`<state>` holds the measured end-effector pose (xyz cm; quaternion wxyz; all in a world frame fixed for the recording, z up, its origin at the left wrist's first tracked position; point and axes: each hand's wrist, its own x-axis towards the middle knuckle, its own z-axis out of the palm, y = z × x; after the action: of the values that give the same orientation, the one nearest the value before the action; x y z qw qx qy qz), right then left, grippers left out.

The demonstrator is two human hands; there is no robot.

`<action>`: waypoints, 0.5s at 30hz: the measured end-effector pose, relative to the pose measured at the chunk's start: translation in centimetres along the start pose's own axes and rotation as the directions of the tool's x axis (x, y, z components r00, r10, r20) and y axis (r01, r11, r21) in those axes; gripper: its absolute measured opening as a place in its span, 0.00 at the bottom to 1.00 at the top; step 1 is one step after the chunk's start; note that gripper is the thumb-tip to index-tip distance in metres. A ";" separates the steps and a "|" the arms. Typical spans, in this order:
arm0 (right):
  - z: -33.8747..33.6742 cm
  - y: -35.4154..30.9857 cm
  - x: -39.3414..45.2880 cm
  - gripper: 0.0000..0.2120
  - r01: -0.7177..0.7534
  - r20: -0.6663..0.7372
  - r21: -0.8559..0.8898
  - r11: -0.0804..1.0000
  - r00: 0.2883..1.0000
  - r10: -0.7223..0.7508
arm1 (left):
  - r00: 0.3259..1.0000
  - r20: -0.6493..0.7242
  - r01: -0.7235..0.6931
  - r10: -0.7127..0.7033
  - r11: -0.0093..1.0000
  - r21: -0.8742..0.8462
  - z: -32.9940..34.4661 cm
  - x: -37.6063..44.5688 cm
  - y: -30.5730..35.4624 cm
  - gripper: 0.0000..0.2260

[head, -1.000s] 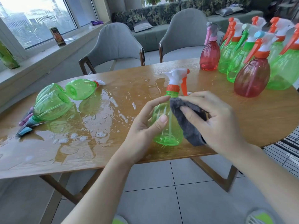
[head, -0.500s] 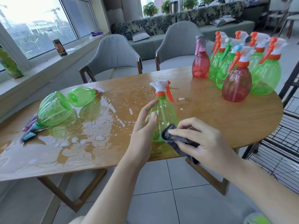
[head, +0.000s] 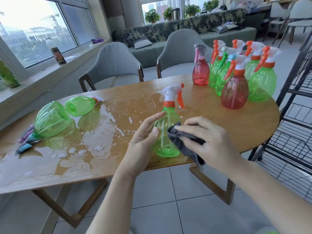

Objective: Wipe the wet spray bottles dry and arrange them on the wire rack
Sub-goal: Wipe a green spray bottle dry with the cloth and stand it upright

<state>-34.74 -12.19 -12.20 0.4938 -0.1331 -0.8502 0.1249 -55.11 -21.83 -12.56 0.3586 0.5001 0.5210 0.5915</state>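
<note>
Both hands at table's near edge — left hand (head: 141, 141) fingers curled round green bottle (head: 167, 130), right hand (head: 209, 142) pinching cloth (head: 184, 142).

A green spray bottle (head: 166, 132) with a white head, orange collar and orange trigger stands upright near the front edge of the wooden table (head: 211, 122), with a grey cloth (head: 184, 144) against its right side. Left of it on the table's wet part, two green bottles (head: 50, 119) lie on their sides. At the table's far right end, a cluster of upright bottles (head: 236, 78), green and red, stands together. The black wire rack (head: 290, 132) stands just right of the table.
</note>
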 end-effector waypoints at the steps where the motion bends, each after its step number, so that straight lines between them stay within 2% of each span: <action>1: -0.1 0.1 0.5 0.11 -0.041 -0.042 -0.006 0.999 0.998 0.040 | 1.000 0.027 0.005 -0.004 1.000 -0.004 -0.1 0.1 0.1 0.17; 4: -0.3 0.7 1.8 0.11 -0.192 -0.110 0.057 0.980 0.974 0.197 | 0.998 0.067 -0.003 0.004 1.000 -0.008 -0.2 0.7 0.0 0.17; 7: -0.2 0.9 1.8 0.11 -0.251 -0.102 0.114 0.961 0.959 0.263 | 0.998 0.059 -0.031 0.032 0.999 -0.012 0.1 1.0 -0.3 0.17; 9: 0.1 0.7 1.4 0.11 -0.246 -0.101 0.126 0.961 0.961 0.259 | 0.998 0.044 -0.042 0.043 0.998 -0.040 0.7 1.0 -0.3 0.16; 13: 0.9 0.2 0.5 0.11 -0.186 -0.092 0.071 0.980 0.977 0.192 | 0.998 -0.011 -0.067 0.067 0.998 0.012 1.1 1.3 -0.2 0.27; 15: 0.9 0.3 0.8 0.11 -0.205 -0.096 0.084 0.975 0.972 0.212 | 0.998 0.003 -0.056 0.055 0.998 0.037 0.8 1.7 -0.5 0.27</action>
<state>-35.88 -11.74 -12.13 0.5261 -0.2098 -0.7995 0.2001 -54.76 -19.96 -12.69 0.3333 0.5216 0.5174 0.5909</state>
